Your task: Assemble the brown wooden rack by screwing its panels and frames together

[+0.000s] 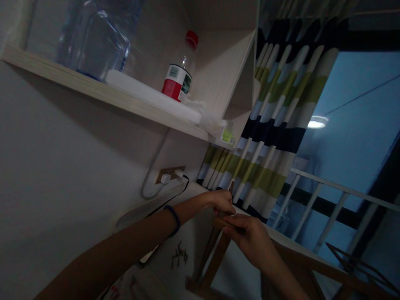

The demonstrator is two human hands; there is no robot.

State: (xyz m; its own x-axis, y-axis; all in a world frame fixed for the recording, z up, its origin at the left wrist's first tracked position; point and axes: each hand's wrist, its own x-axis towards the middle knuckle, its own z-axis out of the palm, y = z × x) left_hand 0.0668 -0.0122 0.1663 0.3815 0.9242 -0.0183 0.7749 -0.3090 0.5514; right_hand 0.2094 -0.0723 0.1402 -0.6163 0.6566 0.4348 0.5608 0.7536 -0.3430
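Note:
My left hand (223, 202) is closed at the upper end of a brown wooden frame, whose thin tip pokes out above the fingers. Just below and to the right, my right hand (248, 235) pinches a short wooden bar (220, 222) at the frame's corner between thumb and fingers. From there a wooden leg (217, 260) slants down to the white tabletop (200, 225). Several small metal screws (179, 255) lie loose to the left of the frame. Exactly what the left fingers grip is partly hidden.
Overhead, a shelf (140, 106) carries a red-capped bottle (179, 75) and a large clear plastic container (93, 41). Plugs and cables hang at a wall socket (170, 174). A striped curtain (265, 125) and a railing (325, 185) stand behind; more wooden framing (309, 260) lies at right.

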